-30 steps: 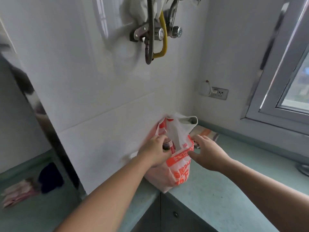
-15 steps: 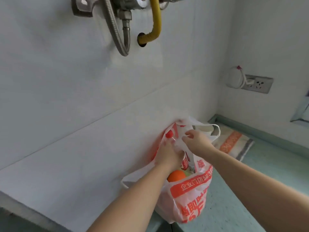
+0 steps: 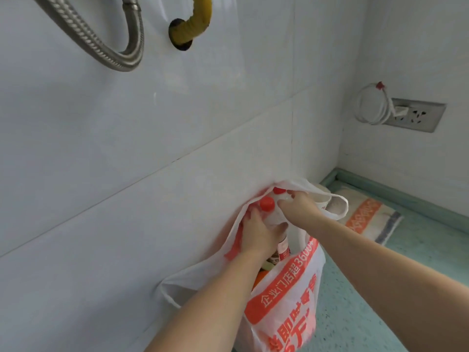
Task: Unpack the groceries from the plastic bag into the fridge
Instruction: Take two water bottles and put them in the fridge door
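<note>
Head view: plastic bag (image 3: 284, 298) holds red-capped bottles (image 3: 267, 205); left hand (image 3: 258, 235) grips one, right hand (image 3: 299, 207) another.

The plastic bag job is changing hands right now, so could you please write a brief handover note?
Left hand: inside the plastic bag, closed around a red-capped bottle.
Right hand: holding the bag's upper edge open.
The bag stands on the green counter against the tiled wall; a second red cap and something orange show inside.
Done: nothing visibly unpacked.
Left: everything; the fridge is out of view.
</note>
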Action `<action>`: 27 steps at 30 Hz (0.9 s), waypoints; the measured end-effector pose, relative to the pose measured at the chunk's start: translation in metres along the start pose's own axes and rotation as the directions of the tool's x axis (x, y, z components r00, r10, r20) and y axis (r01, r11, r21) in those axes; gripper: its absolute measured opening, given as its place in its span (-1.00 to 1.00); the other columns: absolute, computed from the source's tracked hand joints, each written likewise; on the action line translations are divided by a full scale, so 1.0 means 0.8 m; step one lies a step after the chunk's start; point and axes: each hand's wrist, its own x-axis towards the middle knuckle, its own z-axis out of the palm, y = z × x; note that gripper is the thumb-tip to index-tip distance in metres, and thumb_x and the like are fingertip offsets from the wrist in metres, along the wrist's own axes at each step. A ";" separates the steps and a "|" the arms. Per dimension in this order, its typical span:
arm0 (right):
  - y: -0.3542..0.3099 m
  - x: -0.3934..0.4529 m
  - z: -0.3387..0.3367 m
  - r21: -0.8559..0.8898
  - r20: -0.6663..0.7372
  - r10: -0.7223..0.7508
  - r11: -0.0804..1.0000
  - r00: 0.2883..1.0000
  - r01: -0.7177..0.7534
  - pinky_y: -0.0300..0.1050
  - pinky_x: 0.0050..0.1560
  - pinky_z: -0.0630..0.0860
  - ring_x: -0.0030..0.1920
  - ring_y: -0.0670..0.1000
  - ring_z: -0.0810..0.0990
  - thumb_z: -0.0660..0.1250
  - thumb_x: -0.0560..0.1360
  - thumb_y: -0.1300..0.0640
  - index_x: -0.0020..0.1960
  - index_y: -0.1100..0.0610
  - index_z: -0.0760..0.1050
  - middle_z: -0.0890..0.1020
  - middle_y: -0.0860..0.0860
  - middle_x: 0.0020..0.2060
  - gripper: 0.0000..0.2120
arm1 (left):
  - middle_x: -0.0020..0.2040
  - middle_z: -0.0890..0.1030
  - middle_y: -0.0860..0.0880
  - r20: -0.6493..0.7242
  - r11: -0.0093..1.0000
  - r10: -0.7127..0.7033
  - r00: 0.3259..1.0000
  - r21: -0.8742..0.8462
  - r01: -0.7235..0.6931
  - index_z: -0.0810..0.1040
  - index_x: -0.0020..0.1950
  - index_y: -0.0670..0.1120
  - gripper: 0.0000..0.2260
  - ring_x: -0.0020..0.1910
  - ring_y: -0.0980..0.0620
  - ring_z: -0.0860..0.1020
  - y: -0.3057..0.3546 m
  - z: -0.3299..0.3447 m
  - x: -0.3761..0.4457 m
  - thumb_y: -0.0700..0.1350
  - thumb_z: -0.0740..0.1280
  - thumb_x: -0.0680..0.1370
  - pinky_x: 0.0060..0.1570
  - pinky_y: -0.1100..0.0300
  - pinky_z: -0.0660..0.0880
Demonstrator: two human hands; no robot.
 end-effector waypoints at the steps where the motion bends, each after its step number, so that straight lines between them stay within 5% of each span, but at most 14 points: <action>1: 0.001 0.005 0.001 0.000 -0.003 -0.005 1.000 1.000 0.005 -0.10 -0.04 0.46 -0.01 0.05 0.52 0.22 0.51 0.10 0.26 0.16 0.46 0.59 0.08 0.07 -0.66 | 0.41 0.39 0.04 -0.008 1.000 0.025 1.000 0.010 -0.025 0.22 0.48 -0.01 -0.23 0.39 0.00 0.38 0.001 0.003 0.002 0.19 0.46 0.39 0.37 0.11 0.36; 5: 0.001 0.019 0.004 0.055 -0.012 -0.015 0.998 1.000 0.016 -0.03 0.00 0.52 -0.05 0.09 0.58 0.29 0.48 0.14 -0.13 0.06 0.53 0.63 0.04 -0.14 -0.94 | 0.28 0.52 0.11 0.015 0.998 0.059 0.998 -0.036 -0.059 0.29 0.39 0.12 -0.31 0.25 0.06 0.52 -0.004 0.008 -0.002 0.13 0.48 0.31 0.23 0.09 0.51; 7: 0.001 0.023 0.003 0.036 -0.003 -0.032 0.999 0.999 0.032 -0.03 -0.05 0.54 -0.14 0.03 0.59 0.37 0.44 0.06 -0.24 -0.02 0.51 0.62 -0.02 -0.24 -0.90 | 0.24 0.54 0.13 0.021 0.996 0.082 0.996 -0.034 -0.081 0.29 0.37 0.13 -0.31 0.21 0.11 0.53 -0.009 0.010 -0.008 0.13 0.46 0.29 0.22 0.11 0.51; 11: 0.004 0.024 0.004 -0.090 -0.005 -0.049 0.995 0.999 0.048 -0.15 -0.31 0.45 -0.29 -0.07 0.52 0.39 0.42 -0.07 -0.27 -0.02 0.45 0.55 -0.05 -0.33 -0.81 | 0.14 0.55 0.12 0.038 0.990 0.137 0.990 0.026 -0.138 0.33 0.25 0.12 -0.44 0.11 0.11 0.55 -0.005 0.004 -0.017 0.13 0.41 0.30 0.16 0.13 0.53; 16: 0.019 0.014 -0.004 -0.082 0.005 -0.049 0.995 0.999 0.049 -0.17 -0.39 0.40 -0.36 -0.02 0.54 0.33 0.35 -0.07 -0.36 0.01 0.46 0.55 -0.05 -0.43 -0.80 | 0.04 0.56 0.11 0.036 0.997 0.080 0.996 -0.027 -0.079 0.33 0.16 0.08 -0.49 0.02 0.08 0.58 -0.014 -0.003 -0.015 0.07 0.41 0.27 0.05 0.09 0.57; 21: 0.054 -0.011 -0.003 -0.003 -0.027 0.020 1.000 0.999 -0.020 -0.21 -0.38 0.40 -0.36 -0.05 0.50 0.31 0.47 -0.07 -0.16 0.05 0.50 0.55 0.02 -0.32 -0.81 | -0.08 0.58 0.16 0.006 0.997 0.071 0.997 -0.017 -0.071 0.41 0.12 0.07 -0.59 -0.11 0.20 0.55 -0.023 -0.014 -0.016 0.02 0.44 0.33 -0.17 0.34 0.46; 23: 0.068 -0.026 0.000 -0.016 -0.049 0.071 0.997 0.996 -0.072 -0.21 -0.27 0.40 -0.21 -0.04 0.52 0.28 0.49 -0.20 -0.09 -0.01 0.52 0.57 -0.02 -0.20 -0.74 | -0.14 0.59 0.15 0.002 0.997 0.069 0.998 -0.023 -0.069 0.44 0.08 0.05 -0.63 -0.19 0.28 0.53 -0.028 -0.017 -0.017 0.01 0.45 0.34 -0.25 0.42 0.40; 27: 0.087 -0.040 0.003 0.002 -0.039 -0.015 1.000 0.999 0.015 -0.18 -0.07 0.53 0.00 -0.06 0.58 0.44 0.36 -0.23 0.20 -0.07 0.47 0.59 -0.11 0.00 -0.52 | -0.11 0.62 0.20 0.096 0.999 0.047 0.994 -0.028 -0.044 0.50 0.10 0.11 -0.60 -0.09 0.28 0.56 -0.044 -0.011 -0.020 0.07 0.49 0.31 -0.05 0.30 0.53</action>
